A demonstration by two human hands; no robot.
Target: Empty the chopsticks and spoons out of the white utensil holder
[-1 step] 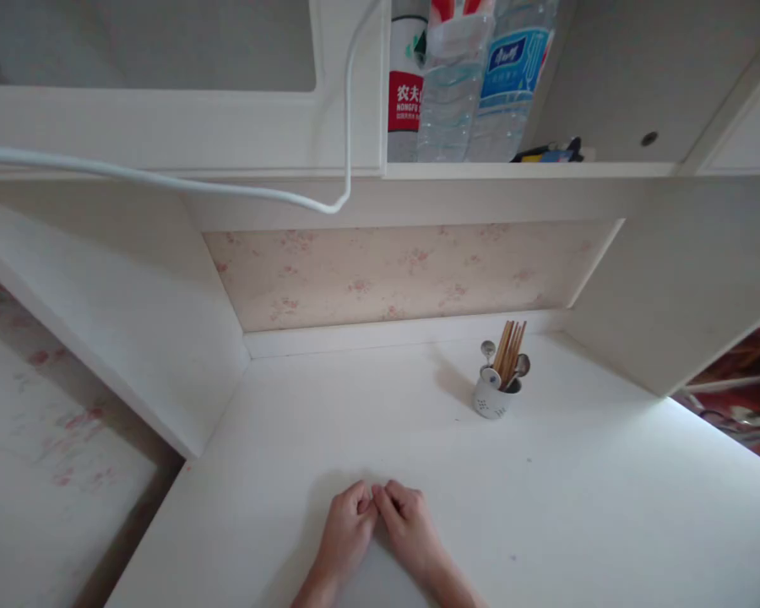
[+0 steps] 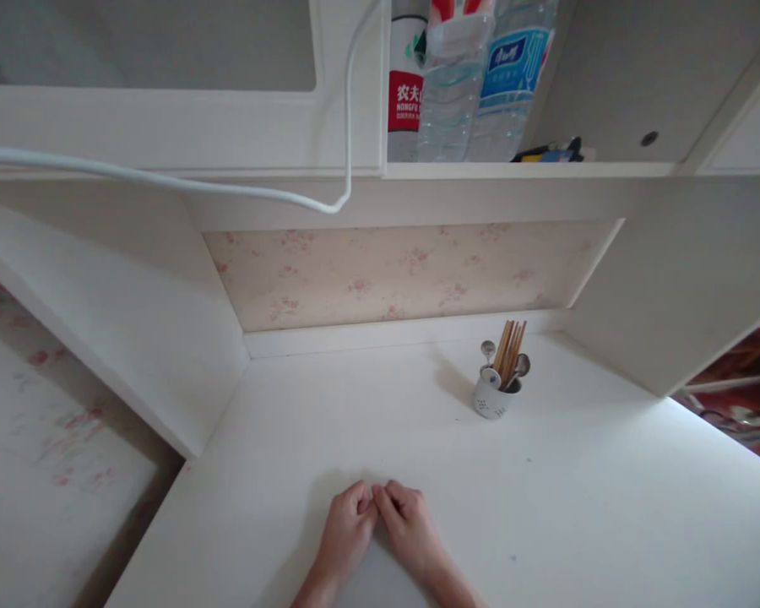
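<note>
A pale, rounded cup (image 2: 491, 400) with clusters of dark dots stands upright on the smooth white tabletop (image 2: 279, 439), holding slim wooden chopsticks (image 2: 510, 350) and shiny metal spoons (image 2: 523, 365). Toward seven to eight o'clock from it, well apart, the left hand (image 2: 348, 525) and right hand (image 2: 407, 525) rest with fingers curled in and knuckles touching, though whether anything small is pinched inside I cannot tell. Floral wallpaper (image 2: 361, 283) lies toward ten to eleven o'clock, the open shelf (image 2: 608, 169) near twelve contains ribbed plastic bottles (image 2: 449, 110), and everything matches the earlier frame.
</note>
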